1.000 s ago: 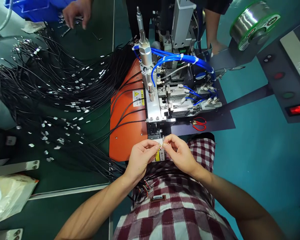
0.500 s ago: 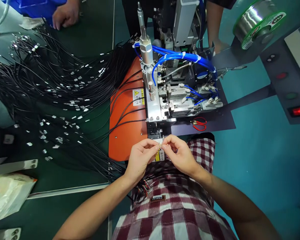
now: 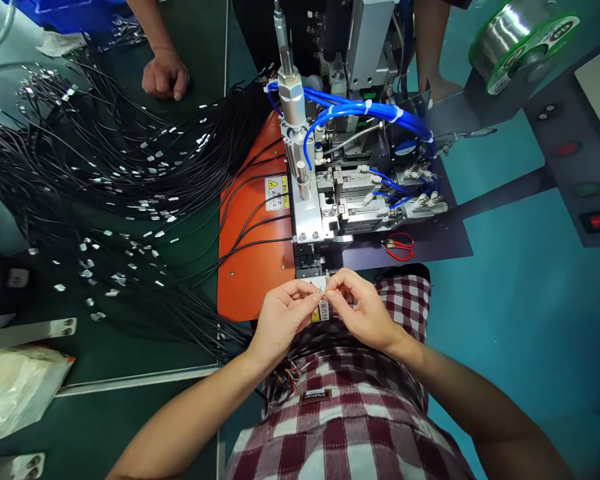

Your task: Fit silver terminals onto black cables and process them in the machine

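Note:
My left hand (image 3: 283, 321) and my right hand (image 3: 361, 312) meet fingertip to fingertip just in front of the small machine (image 3: 330, 193). Both pinch one small white piece (image 3: 321, 285) between thumb and forefinger; what it is stays too small to tell. A bundle of thin coloured wires (image 3: 286, 379) hangs by my left wrist over my checked shirt. The orange plate (image 3: 253, 227) lies left of the machine with several black wires running across it.
A big spread of black wires with metal terminals (image 3: 105, 193) covers the green mat on the left. Another person's fist (image 3: 166, 75) rests at the top by a blue bin. Red snips (image 3: 399, 247) lie right of the machine. A solder spool (image 3: 517, 37) stands top right.
My two hands have stayed pinched together in front of the machine. The other person's hand has moved right and down from the blue bin onto the mat.

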A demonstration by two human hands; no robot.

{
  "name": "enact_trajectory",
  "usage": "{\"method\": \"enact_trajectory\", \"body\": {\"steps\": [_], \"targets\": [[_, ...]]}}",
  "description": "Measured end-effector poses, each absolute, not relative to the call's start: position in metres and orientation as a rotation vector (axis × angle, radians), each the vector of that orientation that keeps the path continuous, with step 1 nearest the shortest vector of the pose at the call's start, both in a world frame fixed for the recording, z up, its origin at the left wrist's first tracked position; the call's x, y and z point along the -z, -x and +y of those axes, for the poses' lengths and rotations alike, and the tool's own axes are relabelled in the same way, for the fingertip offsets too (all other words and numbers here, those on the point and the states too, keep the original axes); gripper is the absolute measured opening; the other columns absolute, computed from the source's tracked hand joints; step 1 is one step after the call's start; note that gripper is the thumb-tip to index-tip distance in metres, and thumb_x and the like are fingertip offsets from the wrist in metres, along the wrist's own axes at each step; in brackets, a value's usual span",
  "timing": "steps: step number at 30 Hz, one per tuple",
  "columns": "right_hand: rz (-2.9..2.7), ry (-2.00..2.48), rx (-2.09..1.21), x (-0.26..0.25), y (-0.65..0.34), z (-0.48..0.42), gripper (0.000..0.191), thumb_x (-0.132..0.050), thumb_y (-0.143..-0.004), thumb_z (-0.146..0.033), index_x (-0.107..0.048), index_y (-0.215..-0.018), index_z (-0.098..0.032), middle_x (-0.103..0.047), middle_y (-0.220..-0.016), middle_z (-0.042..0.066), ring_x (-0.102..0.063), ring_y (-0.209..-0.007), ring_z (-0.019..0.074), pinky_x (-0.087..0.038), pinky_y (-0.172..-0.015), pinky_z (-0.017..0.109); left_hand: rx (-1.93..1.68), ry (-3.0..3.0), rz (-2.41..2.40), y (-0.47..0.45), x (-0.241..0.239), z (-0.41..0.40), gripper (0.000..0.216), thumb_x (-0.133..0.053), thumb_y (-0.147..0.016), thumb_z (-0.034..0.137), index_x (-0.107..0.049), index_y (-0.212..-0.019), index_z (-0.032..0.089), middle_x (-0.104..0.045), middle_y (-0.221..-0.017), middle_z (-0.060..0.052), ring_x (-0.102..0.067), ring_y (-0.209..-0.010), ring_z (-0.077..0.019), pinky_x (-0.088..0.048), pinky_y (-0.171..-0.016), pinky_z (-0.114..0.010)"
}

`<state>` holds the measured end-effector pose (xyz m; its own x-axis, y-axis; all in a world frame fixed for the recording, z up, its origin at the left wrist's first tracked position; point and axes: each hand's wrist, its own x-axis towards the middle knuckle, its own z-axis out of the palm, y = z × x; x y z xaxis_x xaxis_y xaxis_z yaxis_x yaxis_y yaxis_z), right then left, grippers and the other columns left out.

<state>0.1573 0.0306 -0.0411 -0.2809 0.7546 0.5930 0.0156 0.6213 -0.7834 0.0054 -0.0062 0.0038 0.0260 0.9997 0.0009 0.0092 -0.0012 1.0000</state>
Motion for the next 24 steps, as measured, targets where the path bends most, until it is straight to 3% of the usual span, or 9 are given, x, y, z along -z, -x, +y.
{"method": "enact_trajectory", "body": {"steps": [4, 9, 18, 24], "targets": [[-1.628, 0.643, -0.923, 0.042, -0.160, 0.031, 0.008, -0.053, -0.092, -0.023, -0.058, -0.093, -0.017, -0.056, -0.080, 0.002, -0.051, -0.066, 0.0121, -0.040, -0.057, 0.024, -1.187, -1.228, 1.213, -0.005, -0.004, -0.006, 0.025, -0.073, -0.075, 0.034, -0.060, -0.075, 0.012, -0.041, -0.048, 0.007, -0.026, -0.039, -0.0014, -0.015, -0.038, -0.015], [-1.726, 0.632, -0.762, 0.030, -0.169, 0.031, 0.006, -0.055, -0.090, -0.019, -0.060, -0.093, -0.018, -0.057, -0.083, 0.002, -0.052, -0.068, 0.0127, -0.042, -0.059, 0.025, -1.140, -1.263, 1.220, -0.004, -0.003, -0.008, 0.025, -0.071, -0.077, 0.034, -0.060, -0.077, 0.012, -0.043, -0.050, 0.006, -0.026, -0.040, -0.0012, -0.015, -0.038, -0.015], [-1.956, 0.616, -0.200, 0.022, -0.171, 0.027, 0.010, -0.057, -0.088, -0.017, -0.063, -0.095, -0.017, -0.062, -0.088, 0.005, -0.055, -0.072, 0.0153, -0.043, -0.066, 0.030, -1.149, -1.325, 1.230, -0.003, -0.001, -0.009, 0.017, -0.070, -0.078, 0.029, -0.062, -0.079, 0.014, -0.039, -0.049, 0.009, -0.026, -0.041, -0.0011, -0.020, -0.040, -0.014], [-1.958, 0.556, 0.198, 0.033, -0.169, 0.031, 0.008, -0.060, -0.086, -0.013, -0.063, -0.091, -0.017, -0.066, -0.080, 0.004, -0.057, -0.070, 0.0160, -0.038, -0.061, 0.030, -1.141, -1.306, 1.226, -0.004, -0.003, -0.009, 0.019, -0.070, -0.078, 0.030, -0.062, -0.079, 0.013, -0.039, -0.049, 0.008, -0.026, -0.041, -0.0016, -0.020, -0.040, -0.014]]}}
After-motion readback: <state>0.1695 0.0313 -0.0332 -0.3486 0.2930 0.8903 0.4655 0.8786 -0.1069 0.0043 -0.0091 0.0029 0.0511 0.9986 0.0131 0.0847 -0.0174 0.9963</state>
